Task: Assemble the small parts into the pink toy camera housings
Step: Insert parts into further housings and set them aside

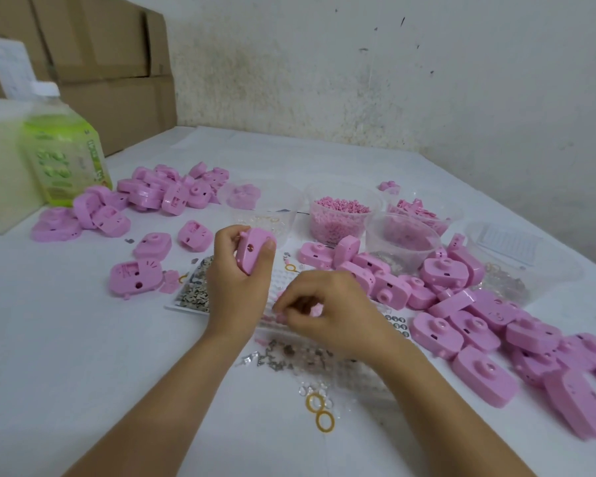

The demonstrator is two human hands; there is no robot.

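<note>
L hand (236, 270): raised off table (66, 339), fingers and thumb curled round one pink housing (253, 251), firm grip, housing tilted, a round hole in the face toward camera.

R hand (327, 311): low, just below and right of L fingers. Fingers curled tight, tips down on clear dimpled tray (284, 275). A small pink part (315, 310) shows btwn fingertips, pinched; exact grip partly hidden by knuckles.

Near R fingertips, camera side: loose metal bits (279, 356), then gold rings (324, 421).

Beyond L fingers: clear tub of pink pellets (339, 215), w/ other clear tubs beside it.

Left of L fingers: loose housings, heap (166, 191) further back, green bottle (62, 149) beside heap.

Right of R fingers: large pile of closed housings (461, 304).

Cardboard boxes (100, 46) at far left, against the wall.
</note>
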